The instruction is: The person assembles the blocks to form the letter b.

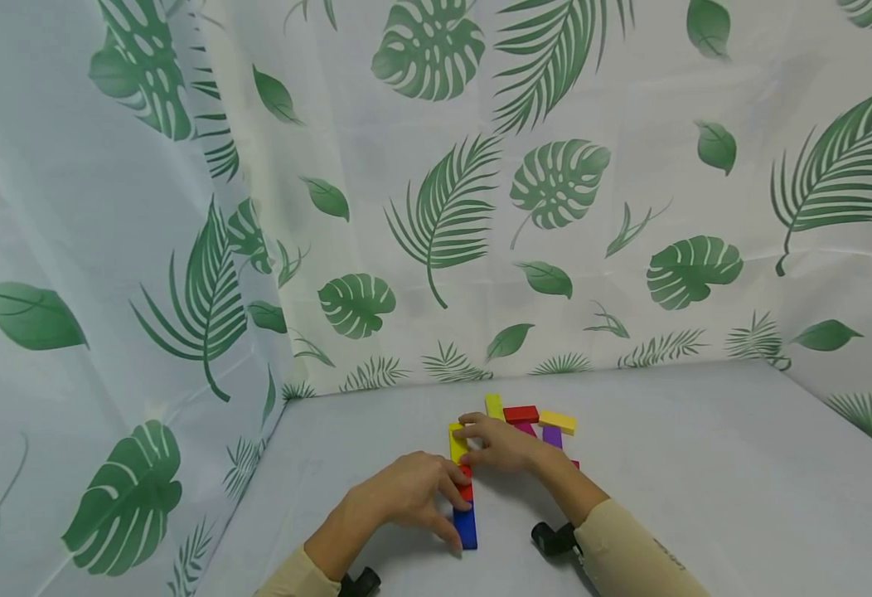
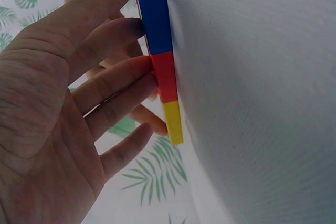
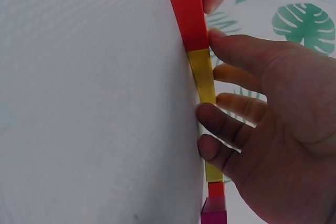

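Observation:
A straight row of flat, long blocks runs away from me: a blue block (image 1: 465,530) nearest, a red block (image 2: 165,77) in the middle and a yellow block (image 3: 202,80) farthest. My left hand (image 1: 414,489) comes from the left and holds the blue block. Its thumb is by the block's near end, and other fingertips reach the red one. My right hand (image 1: 506,445) reaches across from the right and pinches the yellow block, its thumb beside the red-yellow joint. The hands partly hide the blocks in the head view.
Past my right hand lie more blocks on the white table (image 1: 704,481): a yellow one (image 1: 493,405), a red one (image 1: 521,414), a pale yellow one (image 1: 558,422) and a purple one (image 1: 552,436). Magenta blocks are partly hidden by the right arm. Leaf-print curtains (image 1: 555,307) border the table.

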Tool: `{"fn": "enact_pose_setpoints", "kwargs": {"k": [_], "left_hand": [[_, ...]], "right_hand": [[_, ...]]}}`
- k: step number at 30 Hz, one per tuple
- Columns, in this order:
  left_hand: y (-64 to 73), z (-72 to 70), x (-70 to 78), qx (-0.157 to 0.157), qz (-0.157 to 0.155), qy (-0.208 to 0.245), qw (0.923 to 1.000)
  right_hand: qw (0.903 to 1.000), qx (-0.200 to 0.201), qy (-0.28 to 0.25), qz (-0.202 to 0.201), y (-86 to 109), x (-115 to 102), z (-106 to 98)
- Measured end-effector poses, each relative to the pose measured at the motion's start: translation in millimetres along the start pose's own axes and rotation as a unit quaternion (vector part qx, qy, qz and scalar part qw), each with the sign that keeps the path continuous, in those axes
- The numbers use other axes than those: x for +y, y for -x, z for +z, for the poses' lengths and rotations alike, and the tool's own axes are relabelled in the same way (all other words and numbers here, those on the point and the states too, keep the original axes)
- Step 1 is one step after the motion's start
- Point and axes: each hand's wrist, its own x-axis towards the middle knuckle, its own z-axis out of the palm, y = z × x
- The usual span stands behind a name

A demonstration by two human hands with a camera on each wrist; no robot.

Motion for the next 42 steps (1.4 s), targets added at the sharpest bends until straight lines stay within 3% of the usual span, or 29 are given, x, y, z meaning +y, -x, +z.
{"fn": "enact_pose_setpoints", "kwargs": {"k": [8, 14, 22, 30, 42], "left_hand": [[-0.4, 0.0, -0.4, 0.006, 0.002, -0.001, 1.0], [-0.8, 0.3, -1.3, 0.005, 0.003, 0.001, 1.0], [-0.5, 0.8, -0.8, 0.002, -0.007, -0.001, 1.0], [-0.1, -0.5, 0.4, 0.002, -0.007, -0.004, 1.0], [1.1, -1.5, 1.8, 0.004, -0.006, -0.008, 0.9999]], "right_hand": [[0.9997, 0.02, 0.0, -0.013, 1.2, -1.5, -4.2], [0.9983, 0.057, 0.017, 0.002, 0.0, 1.2, -6.9], [0.9888, 0.115, 0.095, -0.002, -2.0, 8.7, -9.5], [0.9847, 0.122, 0.123, 0.019, -1.4, 18.3, -9.4], [0.983, 0.126, 0.124, 0.051, -1.0, 22.0, -12.1]]}}
